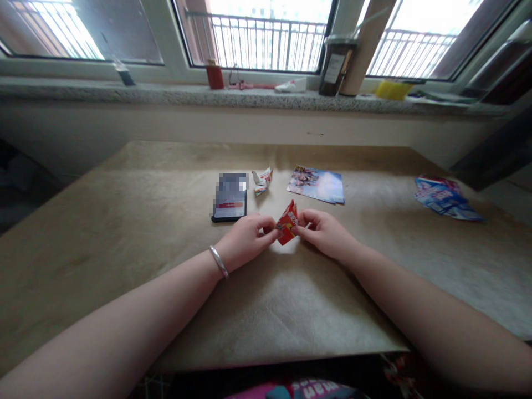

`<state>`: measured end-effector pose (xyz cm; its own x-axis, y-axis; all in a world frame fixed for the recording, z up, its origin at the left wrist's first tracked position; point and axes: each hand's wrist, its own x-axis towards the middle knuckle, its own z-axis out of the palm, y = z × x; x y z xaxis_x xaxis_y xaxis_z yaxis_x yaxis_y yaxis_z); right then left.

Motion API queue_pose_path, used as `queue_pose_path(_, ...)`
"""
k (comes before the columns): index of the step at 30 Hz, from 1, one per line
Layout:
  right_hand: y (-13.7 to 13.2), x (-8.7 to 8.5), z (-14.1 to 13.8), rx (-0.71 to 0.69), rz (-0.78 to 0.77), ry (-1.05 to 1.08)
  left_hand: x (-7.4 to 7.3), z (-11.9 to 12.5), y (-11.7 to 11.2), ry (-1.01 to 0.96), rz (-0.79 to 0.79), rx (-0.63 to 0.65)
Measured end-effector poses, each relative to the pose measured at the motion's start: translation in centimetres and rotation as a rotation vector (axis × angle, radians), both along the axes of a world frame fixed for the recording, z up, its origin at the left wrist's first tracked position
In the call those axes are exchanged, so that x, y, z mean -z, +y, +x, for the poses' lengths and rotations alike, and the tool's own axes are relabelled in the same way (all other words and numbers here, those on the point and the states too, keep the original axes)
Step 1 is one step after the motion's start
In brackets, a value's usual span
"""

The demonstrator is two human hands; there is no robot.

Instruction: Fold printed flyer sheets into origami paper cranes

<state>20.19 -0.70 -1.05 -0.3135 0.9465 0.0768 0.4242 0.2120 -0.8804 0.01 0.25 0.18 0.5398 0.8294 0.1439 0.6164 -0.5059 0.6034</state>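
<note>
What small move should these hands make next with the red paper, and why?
Probably press the fold of the red paper a little flatter. The left hand and right hand pinch it from both sides, holding it up off the table, and it looks loosely folded rather than sharply creased.

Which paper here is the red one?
The folded red paper pinched between the left hand and right hand. The white folded paper and blue picture sheet lie apart.

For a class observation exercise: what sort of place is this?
Probably a room in a flat: a metal balcony railing outside the windows, a stone windowsill holding a red cup, and a paper-covered table.
</note>
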Motion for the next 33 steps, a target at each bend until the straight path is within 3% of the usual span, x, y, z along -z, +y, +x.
queue_pose_path(6,0.6,0.3,0.4,0.047,-0.057,-0.066,0.0,-0.1,0.2,0.020,0.063,-0.020)
queue_pose_path(11,0.7,0.4,0.4,0.040,0.019,-0.197,0.4,0.0,0.2,-0.010,0.038,-0.088)
queue_pose_path(26,0.8,1.0,0.6,0.055,0.214,-0.374,0.5,-0.1,0.4,0.159,0.186,0.000)
queue_pose_path(33,0.9,1.1,0.8,0.010,0.201,-0.351,0.7,-0.3,0.4,0.171,0.186,0.005)
